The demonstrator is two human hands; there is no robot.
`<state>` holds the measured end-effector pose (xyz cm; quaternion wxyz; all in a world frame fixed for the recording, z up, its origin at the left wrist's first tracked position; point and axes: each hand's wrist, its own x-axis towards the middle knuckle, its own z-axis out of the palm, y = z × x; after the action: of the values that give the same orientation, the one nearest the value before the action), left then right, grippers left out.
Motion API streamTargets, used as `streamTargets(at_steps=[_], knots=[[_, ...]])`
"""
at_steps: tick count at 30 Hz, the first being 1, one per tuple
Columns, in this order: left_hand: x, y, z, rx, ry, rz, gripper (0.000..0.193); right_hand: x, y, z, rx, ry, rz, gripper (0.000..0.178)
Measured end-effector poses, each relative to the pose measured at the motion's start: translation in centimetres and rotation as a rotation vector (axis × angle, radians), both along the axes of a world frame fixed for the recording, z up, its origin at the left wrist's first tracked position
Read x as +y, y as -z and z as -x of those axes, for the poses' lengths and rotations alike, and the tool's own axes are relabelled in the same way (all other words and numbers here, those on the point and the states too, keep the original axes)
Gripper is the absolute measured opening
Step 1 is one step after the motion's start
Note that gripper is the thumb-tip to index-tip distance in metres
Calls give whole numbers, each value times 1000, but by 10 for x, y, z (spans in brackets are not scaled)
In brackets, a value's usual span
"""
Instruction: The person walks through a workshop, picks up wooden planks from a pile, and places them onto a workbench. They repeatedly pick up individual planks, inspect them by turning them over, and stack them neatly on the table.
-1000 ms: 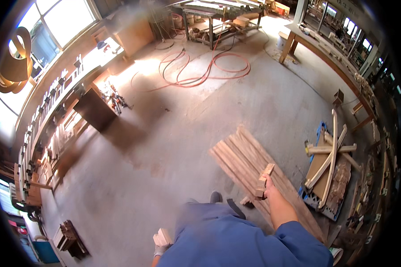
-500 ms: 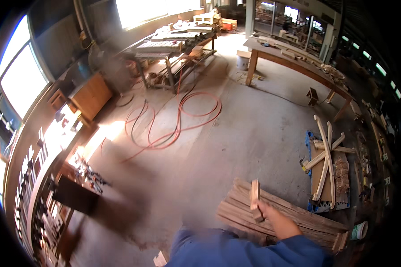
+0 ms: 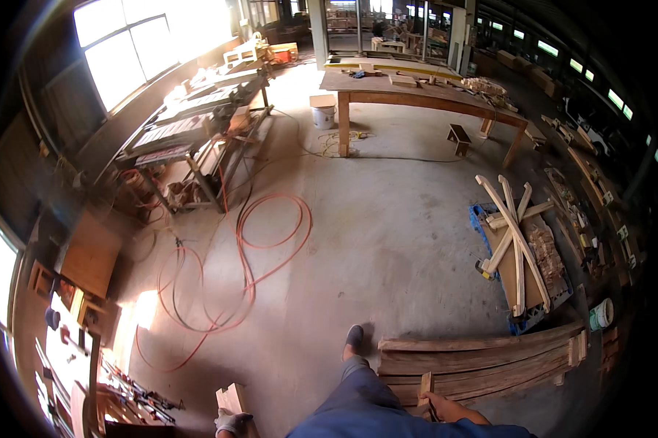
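Observation:
My left hand (image 3: 232, 423), in what looks like a grey glove, comes in at the lower edge, closed around a pale wooden block (image 3: 230, 398). On the other side of my body, my right hand (image 3: 437, 406) grips a short wooden piece (image 3: 425, 385) that stands upright. Behind that piece lies a stack of long brown boards (image 3: 482, 359), spread from my legs toward the right. Whether the piece touches the boards cannot be made out. A small wooden block (image 3: 579, 349) rests at the right end of the boards.
Ahead, red hoses (image 3: 250, 274) lie looped on the concrete floor. A blue-edged pallet (image 3: 498, 237) with crossed wooden legs (image 3: 517, 241) stands at right, near a white-green bucket (image 3: 601, 314). Farther off are a long wooden table (image 3: 424, 98) and a loaded workbench (image 3: 190, 117). Clamps (image 3: 135, 390) gather at lower left.
My view has turned to the right, and a stepping foot now shows. My right hand still holds its wooden piece, now lower in view. My left hand and its block have come into sight.

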<state>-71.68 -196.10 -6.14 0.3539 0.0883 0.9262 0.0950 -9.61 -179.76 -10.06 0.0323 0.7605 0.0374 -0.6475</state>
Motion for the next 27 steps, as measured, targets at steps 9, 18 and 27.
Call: streamTargets(at_steps=[9, 18, 27], knots=[[247, 4, -12, -87, 230, 89, 64, 227, 47, 10, 5, 84, -198, 71], [501, 23, -24, -172, 447, 85, 65, 472, -89, 70, -67, 121, -479, 67], [761, 36, 24, -232, 563, 91, 67, 520, -64, 61, -257, 300, -124, 56]])
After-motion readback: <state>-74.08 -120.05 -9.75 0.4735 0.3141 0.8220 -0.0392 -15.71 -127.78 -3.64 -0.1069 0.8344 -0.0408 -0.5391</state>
